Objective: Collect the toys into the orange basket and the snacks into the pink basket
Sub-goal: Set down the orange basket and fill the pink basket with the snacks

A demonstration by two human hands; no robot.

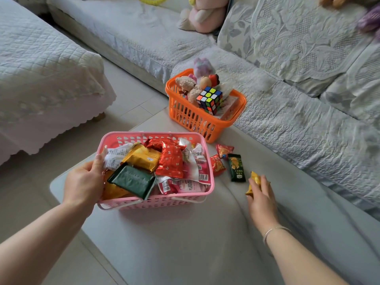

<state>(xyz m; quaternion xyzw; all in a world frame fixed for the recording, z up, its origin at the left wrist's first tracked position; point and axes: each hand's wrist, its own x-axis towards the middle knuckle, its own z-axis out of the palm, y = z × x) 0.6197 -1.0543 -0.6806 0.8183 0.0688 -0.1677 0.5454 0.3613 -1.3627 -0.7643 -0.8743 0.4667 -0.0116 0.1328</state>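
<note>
The pink basket point(158, 200) stands on the grey table, heaped with several snack packets. My left hand point(85, 182) grips its left rim. To its right, my right hand point(262, 197) closes around a yellow snack packet point(255, 178) on the table. Between them lie a dark green packet point(236, 168) and two small red packets point(217, 164) point(224, 150). The orange basket point(193, 118) stands at the table's far edge, holding a Rubik's cube point(209, 99), a teddy bear point(188, 87) and other small toys.
A grey quilted sofa point(298, 124) runs along the right and far sides. A pink plush toy point(202, 15) and a yellow ring lie on its far cushion, more plush at the top right. A covered seat point(41, 79) stands left, across tiled floor.
</note>
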